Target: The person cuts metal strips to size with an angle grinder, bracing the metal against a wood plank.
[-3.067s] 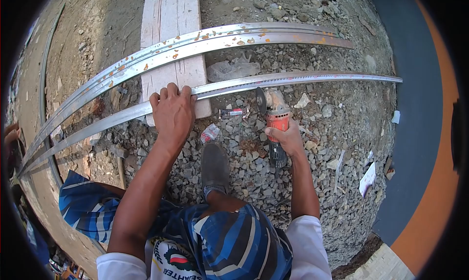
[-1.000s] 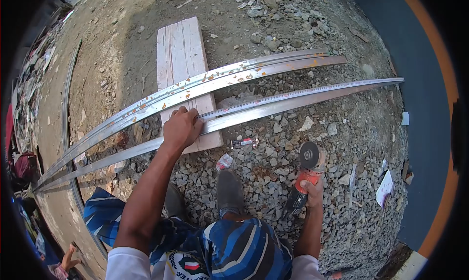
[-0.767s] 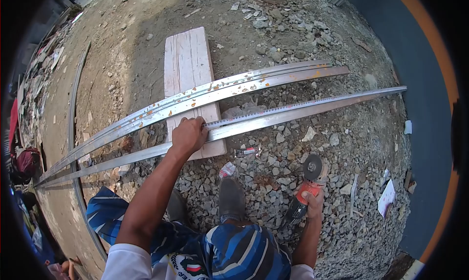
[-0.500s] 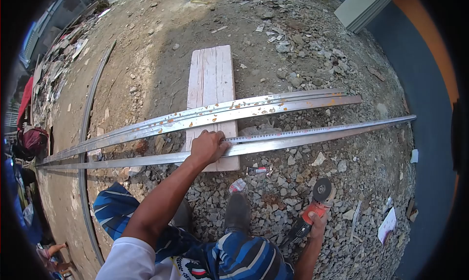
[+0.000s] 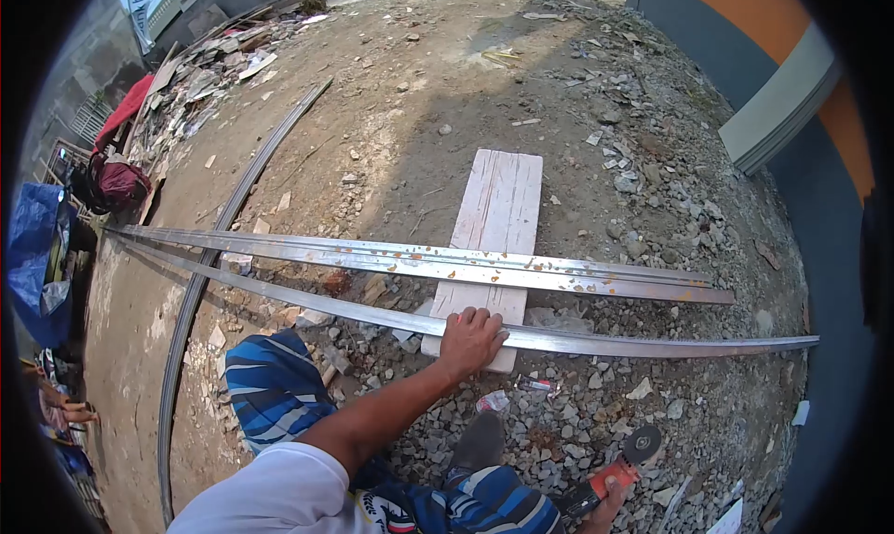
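My left hand (image 5: 470,339) is closed over a long, shiny metal bar (image 5: 643,345), its fingers curled at the bar's near edge. Under the bar, a whitish wooden plank (image 5: 498,199) lies on the ground. Two more metal bars (image 5: 559,271) with rusty orange spots cross the plank beyond my hand. Low on the right, my right hand (image 5: 610,500) grips an angle grinder (image 5: 596,489) with a dark disc (image 5: 642,445) pointing up. Whether my left palm also hides a tape measure cannot be seen.
Loose gravel (image 5: 559,422) covers the ground around my boot (image 5: 480,441). Dark metal profiles (image 5: 200,283) lie crosswise under the bars on the left. A grey and orange wall (image 5: 819,283) and a pale post (image 5: 782,106) stand at the right. Rubble and a maroon bag (image 5: 121,182) are at the left.
The view has turned, so the bars and plank sit lower and further right. The measuring tape that lay along the near bar is no longer visible. Both hands keep their grips.
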A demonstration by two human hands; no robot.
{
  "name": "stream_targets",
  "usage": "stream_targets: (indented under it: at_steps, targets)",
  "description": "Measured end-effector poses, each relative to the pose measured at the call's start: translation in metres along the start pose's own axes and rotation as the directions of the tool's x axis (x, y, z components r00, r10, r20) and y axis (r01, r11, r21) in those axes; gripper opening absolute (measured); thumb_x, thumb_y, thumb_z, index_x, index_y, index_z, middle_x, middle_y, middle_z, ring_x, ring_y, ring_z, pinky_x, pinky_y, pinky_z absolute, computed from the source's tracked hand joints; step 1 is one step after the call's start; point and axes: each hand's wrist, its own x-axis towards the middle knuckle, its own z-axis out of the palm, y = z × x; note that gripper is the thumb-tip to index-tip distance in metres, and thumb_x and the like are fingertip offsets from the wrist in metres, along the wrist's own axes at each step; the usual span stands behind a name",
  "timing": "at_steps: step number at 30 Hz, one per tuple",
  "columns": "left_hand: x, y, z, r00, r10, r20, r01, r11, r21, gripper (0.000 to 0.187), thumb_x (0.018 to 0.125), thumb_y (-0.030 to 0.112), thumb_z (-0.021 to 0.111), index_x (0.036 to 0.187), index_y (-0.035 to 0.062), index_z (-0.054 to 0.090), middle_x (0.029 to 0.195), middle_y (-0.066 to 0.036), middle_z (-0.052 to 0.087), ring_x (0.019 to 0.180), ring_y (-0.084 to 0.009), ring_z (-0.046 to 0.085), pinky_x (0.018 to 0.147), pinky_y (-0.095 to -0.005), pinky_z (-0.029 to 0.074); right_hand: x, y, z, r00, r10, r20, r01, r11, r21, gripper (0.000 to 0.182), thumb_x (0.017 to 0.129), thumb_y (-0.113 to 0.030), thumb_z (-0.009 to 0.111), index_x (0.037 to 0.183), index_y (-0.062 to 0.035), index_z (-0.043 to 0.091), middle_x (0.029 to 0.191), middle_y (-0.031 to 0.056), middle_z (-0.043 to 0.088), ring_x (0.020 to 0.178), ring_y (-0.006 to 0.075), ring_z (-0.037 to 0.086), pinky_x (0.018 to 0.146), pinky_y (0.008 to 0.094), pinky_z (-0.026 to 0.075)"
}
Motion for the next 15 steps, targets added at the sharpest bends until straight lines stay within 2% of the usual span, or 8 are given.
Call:
stream_targets:
  at_steps: [3,4,6,9,15]
  targets:
    - [0.01,-0.008,-0.001,0.985,0.03,0.171,-0.031,0.999,0.007,0.022,0.086,0.024,0.065,0.102,0.0085,0.063,0.101,-0.011,0.064,0.098,-0.031,0.062,0.071,-0.0502,0.052,0.007,0.001,0.009,1.0,-0.021,0.019,0.021,1.0,0.012,0.049,0.08,-0.026,0.073,0.114,0.0032,0.053,0.086,0.0148,0.065,0.073,0.0263,0.07,0.062,0.0388,0.059]
    - [0.014,-0.009,-0.003,0.986,0.032,0.163,-0.033,0.999,0.008,0.022,0.086,0.024,0.065,0.102,0.0085,0.063,0.101,-0.011,0.064,0.098,-0.031,0.062,0.071,-0.0502,0.052,0.007,0.001,0.01,0.999,-0.027,0.02,0.026,1.0,0.015,0.049,0.081,-0.026,0.073,0.114,0.0032,0.053,0.086,0.0148,0.065,0.073,0.0262,0.07,0.062,0.0388,0.059]
    - [0.019,-0.009,-0.005,0.96,0.015,0.279,-0.024,0.999,0.03,0.026,0.088,0.027,0.061,0.106,0.0075,0.062,0.106,-0.013,0.064,0.1,-0.0322,0.063,0.075,-0.0522,0.053,0.006,0.001,0.01,0.999,-0.035,0.017,0.035,0.999,0.018,0.048,0.081,-0.026,0.073,0.113,0.0032,0.053,0.085,0.0148,0.065,0.073,0.0261,0.07,0.062,0.0387,0.059]
    - [0.022,-0.01,-0.008,0.95,0.069,0.304,-0.074,0.997,0.006,0.029,0.087,0.028,0.061,0.107,0.0073,0.061,0.106,-0.015,0.064,0.101,-0.0331,0.063,0.076,-0.0531,0.053,0.002,0.003,0.013,0.999,-0.044,0.007,0.044,0.999,0.028,0.047,0.081,-0.026,0.072,0.113,0.0032,0.053,0.085,0.0149,0.065,0.072,0.0259,0.07,0.062,0.0385,0.059]
    - [0.028,0.002,0.004,0.958,0.048,0.284,-0.058,0.998,0.029,0.032,0.087,0.029,0.063,0.11,0.0075,0.058,0.106,-0.013,0.063,0.103,-0.0333,0.061,0.077,-0.0536,0.052,0.01,0.003,0.025,0.998,-0.07,0.006,0.069,0.997,0.044,0.045,0.082,-0.026,0.072,0.112,0.0033,0.054,0.084,0.0149,0.066,0.07,0.0255,0.07,0.061,0.0382,0.059]
